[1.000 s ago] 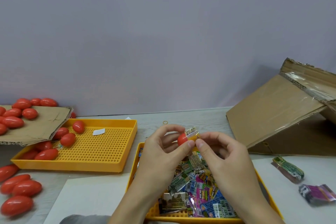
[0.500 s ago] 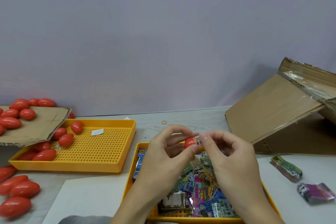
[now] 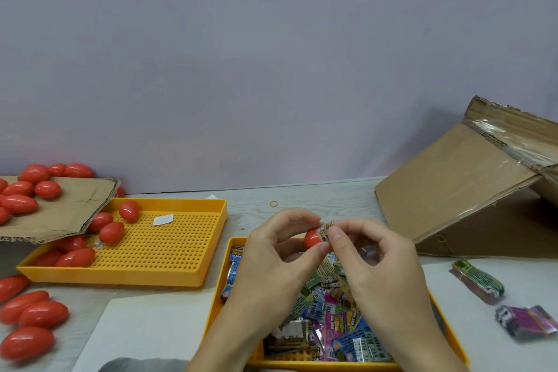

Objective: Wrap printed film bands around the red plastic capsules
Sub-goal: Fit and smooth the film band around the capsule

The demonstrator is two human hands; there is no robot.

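While both hands work above the yellow tray [image 3: 447, 326]: capsule banding.
Left hand [image 3: 271, 257] grip holds red capsule [image 3: 312, 238]; right hand [image 3: 371, 254] grip pinches film band [image 3: 326, 228] on it.

- Left hand [image 3: 273, 263] was bare, no glove, no ring or watch that I could spot.
- Right hand [image 3: 374, 269] was the same, bare with short, plain nails on the fingers [image 3: 335, 234].
- Both forearms were uncovered right down to the bottom edge of the view, no sleeves showing.
- A bit of grey fabric [image 3: 142, 365] sat at the bottom edge, couldn't tell what garment it was.
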